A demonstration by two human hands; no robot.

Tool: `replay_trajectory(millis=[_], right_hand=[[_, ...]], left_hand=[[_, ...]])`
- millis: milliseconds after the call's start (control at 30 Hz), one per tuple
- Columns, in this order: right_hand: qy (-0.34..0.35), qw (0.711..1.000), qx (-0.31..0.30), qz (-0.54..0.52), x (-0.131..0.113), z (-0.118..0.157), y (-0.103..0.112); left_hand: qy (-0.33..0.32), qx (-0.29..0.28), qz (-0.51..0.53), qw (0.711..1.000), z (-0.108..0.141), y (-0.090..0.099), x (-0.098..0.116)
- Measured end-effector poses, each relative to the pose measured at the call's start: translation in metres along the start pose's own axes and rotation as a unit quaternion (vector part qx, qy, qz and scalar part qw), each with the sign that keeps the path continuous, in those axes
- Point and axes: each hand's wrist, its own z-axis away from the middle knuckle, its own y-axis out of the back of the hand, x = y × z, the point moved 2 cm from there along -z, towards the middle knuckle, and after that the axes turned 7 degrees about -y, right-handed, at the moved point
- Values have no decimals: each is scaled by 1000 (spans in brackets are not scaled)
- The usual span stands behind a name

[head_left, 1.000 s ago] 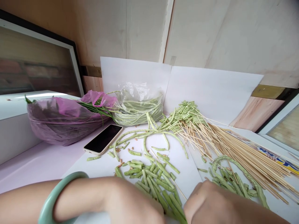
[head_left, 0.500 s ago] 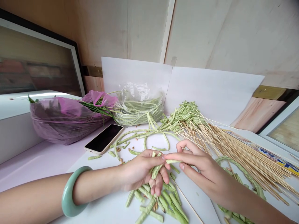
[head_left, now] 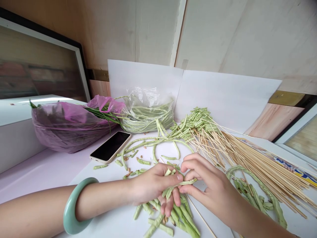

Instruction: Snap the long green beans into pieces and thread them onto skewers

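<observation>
Pale green bean pieces (head_left: 168,192) are held in the left hand (head_left: 155,185), its thumb pressing the bunch against the curled fingers, over the middle of the near work area. One slender bean strip (head_left: 190,182) projects from beneath the left thumb toward the right hand (head_left: 210,185). The right hand's fingers are bent and drawn in about this strip, thumb below; whether they grip it firmly cannot be told. A jade-coloured bangle (head_left: 70,210) encircles the left wrist. Directly below the hands, a heap of cut beans (head_left: 187,221) lies on a white sheet (head_left: 111,215) covering part of the tabletop (head_left: 66,165); a single thin stick (head_left: 202,216) rests just beside its right edge. Several brown seeds (head_left: 127,174) are scattered left of the hands. Long beans (head_left: 142,143) curve across the surface beyond. To the right, a bundle of wooden sticks (head_left: 257,163) lies obliquely, with a mound of short bean lengths (head_left: 198,119) at its far end. A curved pod (head_left: 271,196) lies near the right forearm. At the rear, a clear plastic bag (head_left: 148,115) contains long beans; touching or just beside it, on its left, is a purple bag (head_left: 71,129) with green stalks protruding. A phone (head_left: 110,146) with a dark screen lies in front of the bags.
</observation>
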Motion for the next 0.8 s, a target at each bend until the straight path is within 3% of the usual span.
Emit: replay_trajectory(millis=[133, 300, 467, 567, 700, 800], right_hand=[[-34, 999, -3, 10, 2, 0, 1], [-42, 994, -54, 90, 3, -1, 3], [92, 980, -76, 161, -2, -1, 6], [150, 967, -61, 195, -3, 2, 5], [184, 963, -45, 194, -6, 6, 2], [172, 972, -100, 126, -11, 8, 1]], left_hand=[[-1, 1, -54, 999, 3, -1, 2], [-6, 18, -58, 998, 4, -3, 5], [7, 26, -30, 999, 4, -5, 6], [16, 0, -56, 998, 6, -3, 3], [-1, -38, -150, 988, 9, 1, 3], [20, -87, -164, 982, 12, 0, 6]])
